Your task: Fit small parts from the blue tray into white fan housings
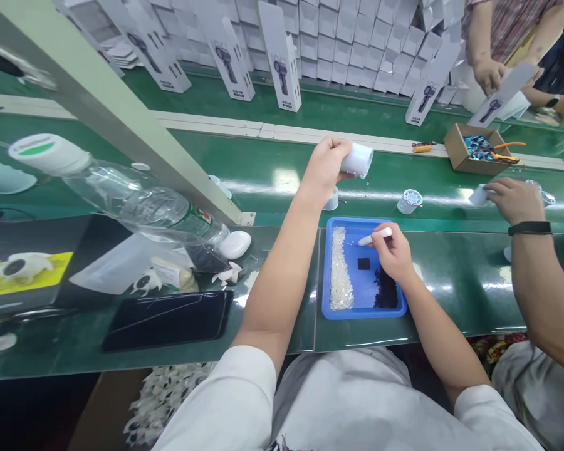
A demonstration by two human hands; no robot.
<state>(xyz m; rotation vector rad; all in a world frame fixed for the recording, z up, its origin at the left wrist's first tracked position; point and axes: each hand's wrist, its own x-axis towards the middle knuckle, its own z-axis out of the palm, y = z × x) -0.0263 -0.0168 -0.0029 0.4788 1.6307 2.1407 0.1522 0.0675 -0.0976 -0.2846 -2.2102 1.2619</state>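
My left hand (326,168) is closed around a white cylindrical part (358,160), held tilted above the green bench beyond the tray. In my right hand (395,254) is a white pen-like tool (375,236), its tip pointing left over the blue tray (364,313). Small clear-white pieces (340,275) lie in a strip along the tray's left side. Tiny black pieces (385,291) are heaped at its right, partly below my right hand. A black square (363,264) sits in the middle of the tray. Another white cylindrical part (331,200) stands behind the tray, partly hidden by my left arm.
A round white part (409,201) stands right of the tray. At right, a co-worker's hand (517,197) holds a white piece. A cardboard box (470,156) with pliers is farther back. On the left are a plastic bottle (155,203), a slanted post (136,119) and a dark tablet-like panel (169,318).
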